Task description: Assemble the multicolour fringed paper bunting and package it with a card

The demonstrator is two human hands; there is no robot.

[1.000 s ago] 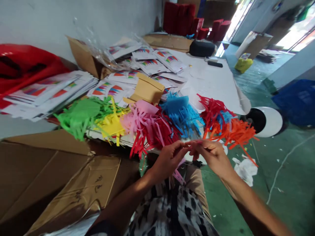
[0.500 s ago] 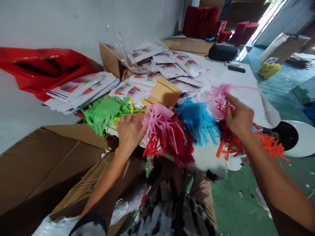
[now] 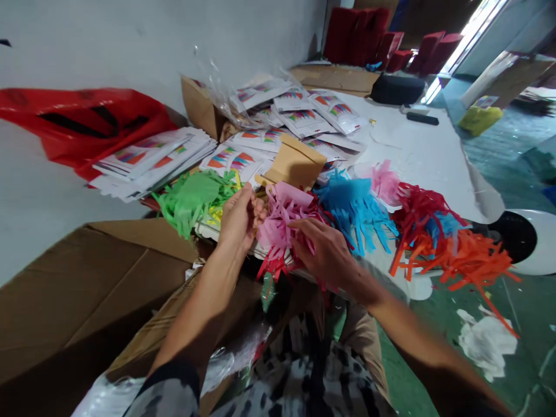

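Fringed paper tassels lie along the table's near edge. My left hand [image 3: 240, 217] is closed beside the pink tassel [image 3: 282, 217], its fingers curled in; whatever they hold is too small or hidden. At the tassel's right side, my right hand [image 3: 324, 249] has its fingers closed on the pink strips. Red strips show under the pink ones. A green tassel [image 3: 191, 194] with some yellow strips is left of my left hand. Right of the pink one lie a blue tassel [image 3: 354, 200], a smaller pink tassel [image 3: 384, 182], a dark red tassel [image 3: 423, 205] and an orange tassel [image 3: 473, 255].
Printed white packets [image 3: 304, 119] are heaped behind the tassels, with a brown cardboard piece [image 3: 297, 162] before them. A stack of packets [image 3: 152, 159] and a red plastic bag [image 3: 117, 124] are at left. A large cardboard box [image 3: 108, 295] stands below. A white stool [image 3: 538, 240] is at right.
My right hand has let go of the pink strips at the right and moved left to the middle pink tassel. My left hand has turned and curled its fingers.
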